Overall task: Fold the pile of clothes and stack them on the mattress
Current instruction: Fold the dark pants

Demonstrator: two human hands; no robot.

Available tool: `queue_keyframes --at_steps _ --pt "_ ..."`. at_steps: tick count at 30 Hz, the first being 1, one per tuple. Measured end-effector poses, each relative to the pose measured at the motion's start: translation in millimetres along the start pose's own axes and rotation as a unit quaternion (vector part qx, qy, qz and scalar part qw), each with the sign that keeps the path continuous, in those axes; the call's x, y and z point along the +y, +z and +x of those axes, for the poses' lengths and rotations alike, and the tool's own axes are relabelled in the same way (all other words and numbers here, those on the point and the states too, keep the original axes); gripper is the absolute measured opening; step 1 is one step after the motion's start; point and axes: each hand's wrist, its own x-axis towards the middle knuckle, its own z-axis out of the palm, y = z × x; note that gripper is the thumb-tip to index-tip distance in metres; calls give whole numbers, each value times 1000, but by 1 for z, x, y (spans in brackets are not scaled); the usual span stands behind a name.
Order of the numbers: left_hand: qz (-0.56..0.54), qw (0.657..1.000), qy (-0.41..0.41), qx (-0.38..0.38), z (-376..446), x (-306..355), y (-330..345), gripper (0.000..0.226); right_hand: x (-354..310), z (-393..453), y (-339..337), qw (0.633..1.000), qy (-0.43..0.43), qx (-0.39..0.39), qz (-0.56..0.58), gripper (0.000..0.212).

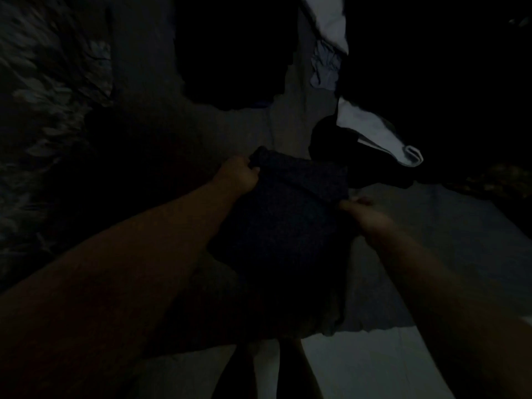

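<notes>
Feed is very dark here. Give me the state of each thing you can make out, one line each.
Left hand: grips the top left corner of the dark garment.
Right hand: pinches the garment's right edge.
Dark garment: held up between both hands, top edge rolled over, not yet folded.
White cloth: lying crumpled, unfolded, beyond the garment.
Dark clothes: heaped at the far side, too dim to tell more.
Mattress: grey sheet, wrinkled.

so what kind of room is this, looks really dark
Probably a dim bedroom, with a mattress under a grey sheet low by a pale floor. Loose clothes lie on it, a white garment among them, and both hands hold a dark garment.
</notes>
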Motion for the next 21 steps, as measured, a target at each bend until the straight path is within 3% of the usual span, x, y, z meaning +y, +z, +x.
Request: queue_keyframes --at_steps 3,5,6,8,10,11,14,18,21 --pt "-64 997 -10 42 4 8 3 34 -22 5 0 995 16 -87 44 57" --pt "-198 976 -62 60 3 21 4 60 -31 6 8 993 7 -97 62 84" --pt "-267 959 -93 30 3 24 6 77 -37 5 13 993 9 -97 71 88" --pt "-367 918 -120 -92 -2 28 4 100 -48 1 24 991 9 -110 74 74" --pt "-382 891 -115 -215 -13 27 -5 91 -64 -9 30 991 -21 -125 45 55" --pt "-375 891 -95 -236 -19 29 -11 77 -74 -16 32 990 -46 -129 32 51" --pt "-327 926 32 -185 -38 37 -44 42 -103 -51 28 982 -111 -153 18 44" --pt "-315 921 174 -151 -79 45 -106 65 -143 -114 12 959 -236 -158 -14 34" --pt "-247 925 265 -119 -122 37 -128 85 -146 -162 4 915 -350 -180 -90 39"
